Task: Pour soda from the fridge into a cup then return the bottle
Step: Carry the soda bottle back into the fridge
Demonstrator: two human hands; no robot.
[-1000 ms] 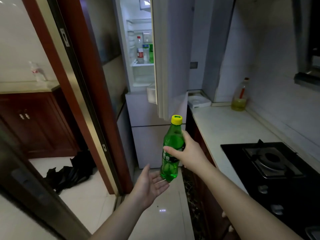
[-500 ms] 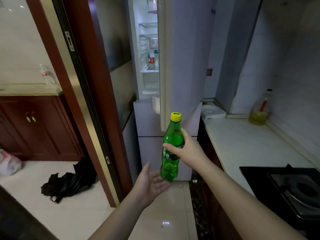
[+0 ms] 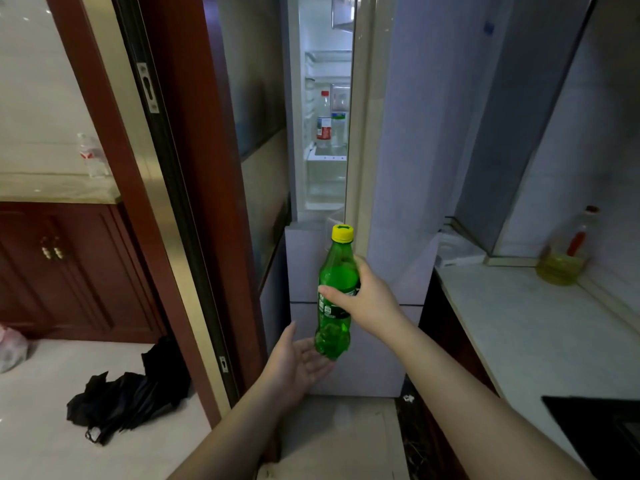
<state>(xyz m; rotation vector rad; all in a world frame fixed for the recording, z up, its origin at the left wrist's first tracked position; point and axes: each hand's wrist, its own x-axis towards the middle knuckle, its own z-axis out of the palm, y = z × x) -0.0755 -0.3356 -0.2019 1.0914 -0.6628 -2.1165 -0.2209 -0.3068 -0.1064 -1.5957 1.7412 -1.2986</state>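
Head view, the only one: right hand [image 3: 363, 299] wraps the green soda bottle [image 3: 336, 299] round its middle, thumb across the label, fingers curled behind; bottle upright, yellow cap [image 3: 342, 233] on, held in the air in front of the fridge [image 3: 346, 341]. Left hand [image 3: 298, 362] is palm-up, fingers relaxed and spread, just under the bottle base; contact or a small gap, cannot tell. Fridge door [image 3: 362, 133] stands partly ajar, showing a narrow slice of shelf with a red-label bottle [image 3: 323, 119] and a clear one beside it. No cup in sight; whether pouring is done cannot be told, though capped bottle facing the fridge suggests the return leg. Risks, as judgement: gap between door and cabinet looks tight, so the bottle or forearm could knock the door edge; the shelf bottles may tip if the soda is pushed in beside them; a one-handed mid-body grip could slip if the plastic is wet. Counter [image 3: 519, 323] with oil bottle [image 3: 562, 261] sits to the right, well apart.
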